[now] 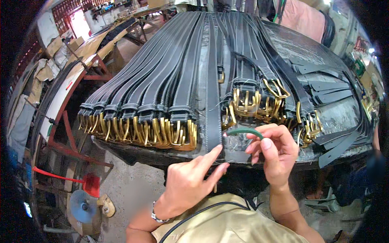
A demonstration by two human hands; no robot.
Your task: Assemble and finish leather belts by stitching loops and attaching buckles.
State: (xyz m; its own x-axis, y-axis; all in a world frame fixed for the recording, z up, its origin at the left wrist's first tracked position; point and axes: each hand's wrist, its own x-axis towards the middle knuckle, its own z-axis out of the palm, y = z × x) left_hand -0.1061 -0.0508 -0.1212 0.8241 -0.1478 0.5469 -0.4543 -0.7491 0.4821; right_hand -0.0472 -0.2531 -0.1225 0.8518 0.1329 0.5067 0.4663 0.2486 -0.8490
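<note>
**Red dustpan (91,185) just above a blue disc (82,205)**

At the left, the long-handled dustpan shows below a red metal frame (67,139) that stands beneath a white panel (65,87). A tan object (106,205), its kind unclear, lies beside the disc near the concrete floor (129,172). Farther back are a cardboard box (76,43) and a bright opening (80,25); a pink cloth (302,20) hangs at upper right.

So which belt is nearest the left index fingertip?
The middle belt, right of the neat buckled stack: the left hand has its index fingertip at this belt's edge; others lie farther off.
</note>
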